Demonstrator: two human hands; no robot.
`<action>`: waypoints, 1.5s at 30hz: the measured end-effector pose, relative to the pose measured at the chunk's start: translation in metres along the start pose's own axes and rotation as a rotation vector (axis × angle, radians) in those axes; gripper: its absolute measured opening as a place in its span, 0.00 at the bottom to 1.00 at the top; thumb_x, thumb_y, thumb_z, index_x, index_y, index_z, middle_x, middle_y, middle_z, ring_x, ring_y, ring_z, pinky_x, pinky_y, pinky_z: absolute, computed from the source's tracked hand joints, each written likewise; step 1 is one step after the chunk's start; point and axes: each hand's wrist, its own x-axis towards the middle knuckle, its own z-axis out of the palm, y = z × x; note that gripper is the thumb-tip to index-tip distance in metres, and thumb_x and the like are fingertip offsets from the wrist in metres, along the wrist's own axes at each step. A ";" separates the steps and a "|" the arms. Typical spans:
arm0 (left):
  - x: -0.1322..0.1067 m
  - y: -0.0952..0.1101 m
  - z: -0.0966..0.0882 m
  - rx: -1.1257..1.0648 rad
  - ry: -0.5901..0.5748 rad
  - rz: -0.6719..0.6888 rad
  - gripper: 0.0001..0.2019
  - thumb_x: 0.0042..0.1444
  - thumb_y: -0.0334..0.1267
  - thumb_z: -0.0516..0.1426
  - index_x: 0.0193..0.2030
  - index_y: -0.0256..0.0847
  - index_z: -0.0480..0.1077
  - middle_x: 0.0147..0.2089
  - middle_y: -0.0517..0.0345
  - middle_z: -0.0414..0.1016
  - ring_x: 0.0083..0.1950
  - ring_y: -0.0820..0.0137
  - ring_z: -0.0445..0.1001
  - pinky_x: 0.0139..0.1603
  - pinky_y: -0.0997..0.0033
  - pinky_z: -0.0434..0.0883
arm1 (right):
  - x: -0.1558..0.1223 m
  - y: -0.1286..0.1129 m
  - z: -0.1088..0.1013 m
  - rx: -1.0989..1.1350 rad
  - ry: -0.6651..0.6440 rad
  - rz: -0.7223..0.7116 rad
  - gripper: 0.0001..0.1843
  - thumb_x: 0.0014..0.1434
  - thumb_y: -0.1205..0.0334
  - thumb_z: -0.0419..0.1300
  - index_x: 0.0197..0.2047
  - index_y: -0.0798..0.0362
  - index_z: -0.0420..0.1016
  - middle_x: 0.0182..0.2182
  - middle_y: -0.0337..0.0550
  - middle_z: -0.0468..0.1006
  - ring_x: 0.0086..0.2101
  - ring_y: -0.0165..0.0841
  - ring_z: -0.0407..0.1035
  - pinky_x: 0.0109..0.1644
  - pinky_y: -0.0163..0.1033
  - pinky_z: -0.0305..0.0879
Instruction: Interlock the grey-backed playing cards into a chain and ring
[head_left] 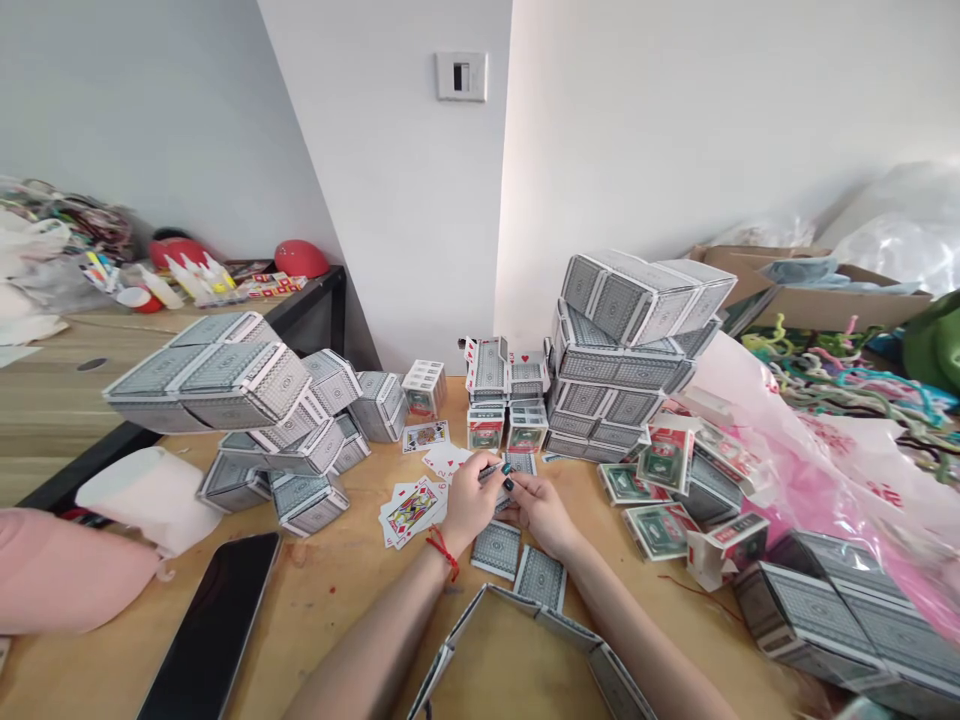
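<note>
My left hand [471, 497], with a red string bracelet at the wrist, and my right hand [541, 512] meet over the table. Fingertips of both are closed on a grey-backed playing card [503, 502], mostly hidden by the fingers. Two playing cards [496, 549] lie face down just below the hands. Left of them, several face-up cards [414, 508] are spread out, with a king [425, 436] behind. Nearest to me, between my forearms, stands an open frame of joined cards [517, 597]. Behind the hands are upright card boxes [486, 427].
Stacked blocks made of cards stand at left [247, 375] and right [622, 340]. More card blocks [817, 610] and opened card boxes [660, 530] lie at right beside pink plastic [787, 470]. A phone [214, 620] and a white roll-like object [146, 495] are at left.
</note>
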 end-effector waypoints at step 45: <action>0.002 0.003 0.002 -0.091 -0.012 -0.120 0.11 0.47 0.42 0.55 0.22 0.38 0.68 0.24 0.60 0.68 0.28 0.72 0.65 0.31 0.74 0.61 | -0.001 0.008 -0.004 -1.016 0.325 -0.338 0.18 0.54 0.55 0.48 0.17 0.51 0.64 0.15 0.41 0.69 0.19 0.31 0.61 0.24 0.33 0.51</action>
